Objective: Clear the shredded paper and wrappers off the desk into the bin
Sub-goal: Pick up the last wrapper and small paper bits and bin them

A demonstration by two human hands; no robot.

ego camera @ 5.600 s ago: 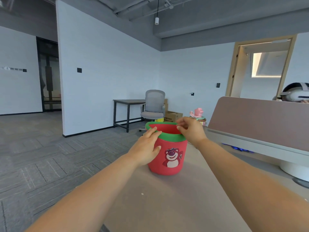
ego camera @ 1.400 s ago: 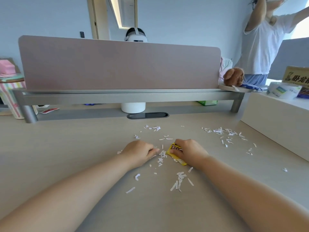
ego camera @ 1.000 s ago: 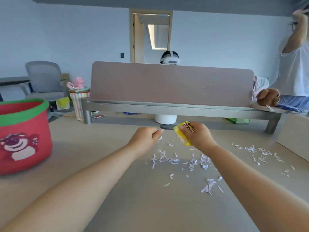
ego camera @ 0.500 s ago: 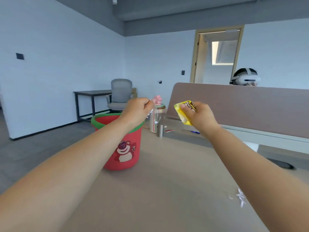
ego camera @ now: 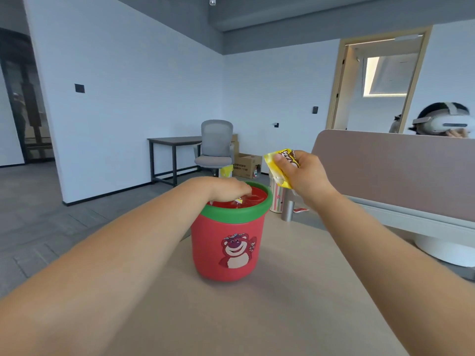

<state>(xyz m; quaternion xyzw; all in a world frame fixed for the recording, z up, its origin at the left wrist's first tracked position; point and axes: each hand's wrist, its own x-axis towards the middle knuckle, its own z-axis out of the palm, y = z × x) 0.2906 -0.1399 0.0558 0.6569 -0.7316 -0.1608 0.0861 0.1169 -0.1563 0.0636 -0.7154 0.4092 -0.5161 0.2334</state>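
— Where's the left hand?
— Over the mouth of the red bin, which stands on the desk. Its fingers dip inside past the green rim. Whether they hold anything, I cannot tell.
— And the right hand?
— Raised above and to the right of the bin, fingers and thumb pinching a yellow wrapper, clear of the rim.
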